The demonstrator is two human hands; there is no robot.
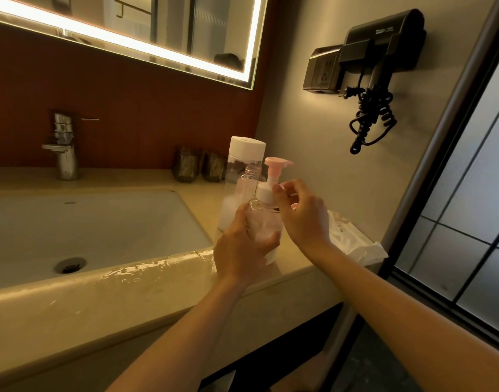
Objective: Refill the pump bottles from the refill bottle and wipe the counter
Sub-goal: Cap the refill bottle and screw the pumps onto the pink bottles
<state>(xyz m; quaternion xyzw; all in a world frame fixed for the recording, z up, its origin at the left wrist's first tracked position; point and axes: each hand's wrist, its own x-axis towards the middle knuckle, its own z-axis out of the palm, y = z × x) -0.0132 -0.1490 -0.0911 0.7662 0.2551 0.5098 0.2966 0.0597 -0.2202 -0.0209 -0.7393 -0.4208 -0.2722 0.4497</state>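
I grip the pump bottle (264,222) upright in my left hand (242,244), with the fingers wrapped round its body to brace it at the near edge of the desk (293,268), right of the sink (73,222). My right hand (302,213) pinches the white collar, probably to turn the pump. The capped refill bottle (242,176) stands close behind and crowds the work. A wipes pack (353,236) lies to the right
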